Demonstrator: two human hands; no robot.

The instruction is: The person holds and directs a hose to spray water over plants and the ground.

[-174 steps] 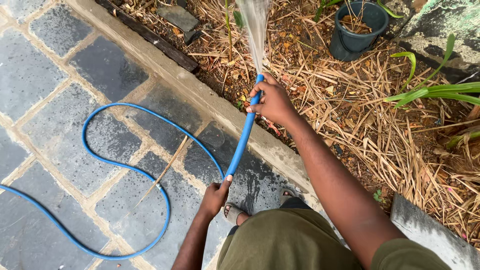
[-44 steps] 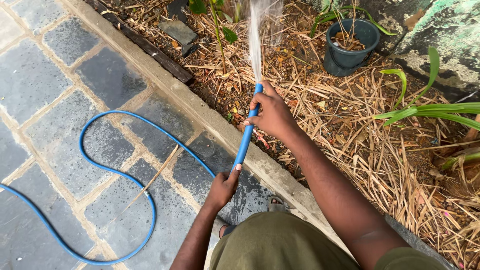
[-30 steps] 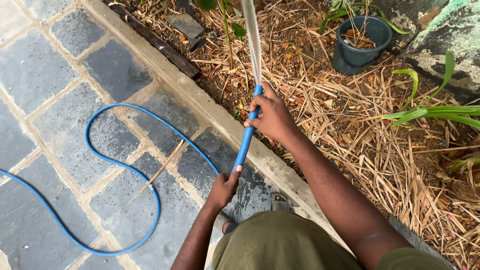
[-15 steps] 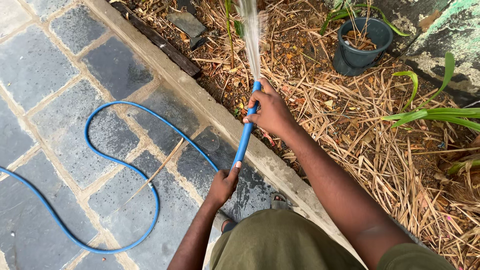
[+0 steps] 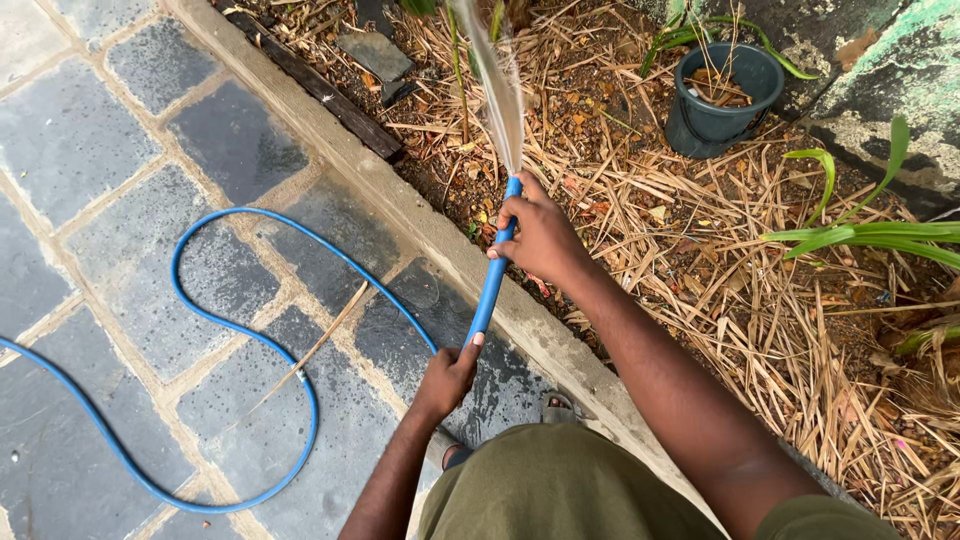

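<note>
The right hand (image 5: pixel 540 238) gripped the blue hose (image 5: pixel 489 290) near its spraying end; the left hand (image 5: pixel 447 376) clasped it lower down.

Dark plastic pot (image 5: pixel 722 98) among dry straw (image 5: pixel 740 290)

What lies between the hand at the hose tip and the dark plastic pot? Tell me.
In the head view, between the right hand and the dark pot lies only a bed of dry straw-like leaves over brown soil.

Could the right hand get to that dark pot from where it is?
Probably not without stepping in: the right hand is wrapped round the blue hose, and the dark pot sits well beyond it across the dry straw.
</note>
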